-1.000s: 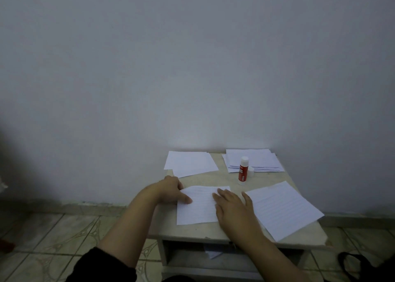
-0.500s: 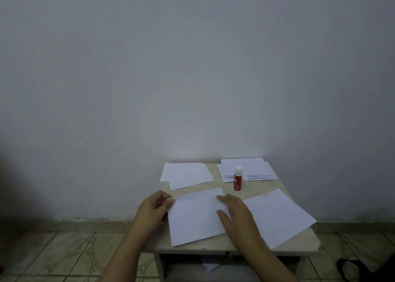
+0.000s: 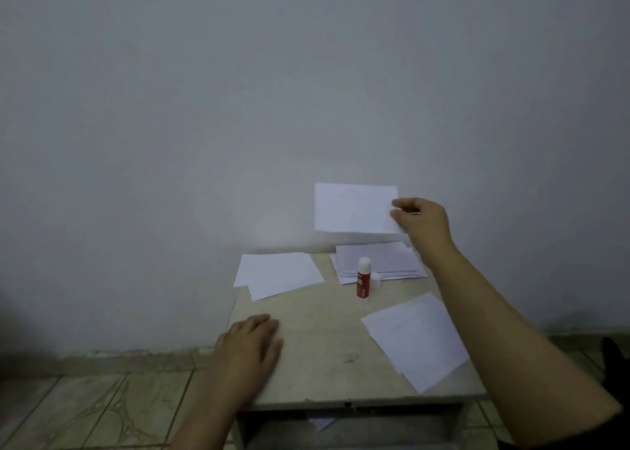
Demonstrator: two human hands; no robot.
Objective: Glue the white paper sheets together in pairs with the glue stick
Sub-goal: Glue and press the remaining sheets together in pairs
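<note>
Right hand: the right hand (image 3: 421, 224) is raised above the far right of the table, fingers pinched on the right edge of a white sheet (image 3: 354, 208) — holding it in the air, the sheet hanging flat toward the wall, clear of everything on the table.
Left hand: the left hand (image 3: 250, 345) lies palm down on the near left corner of the table (image 3: 320, 347), fingers loosely spread and flat; it holds nothing.
Held sheet: it extends left from the pinch and is faintly lined.
Stack under the grip: directly below the held sheet and the right wrist, a stack of white sheets (image 3: 378, 262) lies at the far right of the table, its edges a little fanned.
Glue stick: the red glue stick (image 3: 363, 279) stands upright just in front of that stack, below and slightly left of the pinch; its white tip is on top, and a small white cap (image 3: 375, 278) stands touching or just beside it on the right — which of the two I cannot tell.
Left pile: two overlapping sheets (image 3: 278, 274) lie at the far left, well left of the pinch and beyond the left hand.
Near right pile: sheets (image 3: 414, 339) lie at a slant on the near right, partly under the right forearm, overhanging the table edge.
Surroundings: plain wall (image 3: 238, 108) behind; tiled floor (image 3: 85, 412) at the left.
</note>
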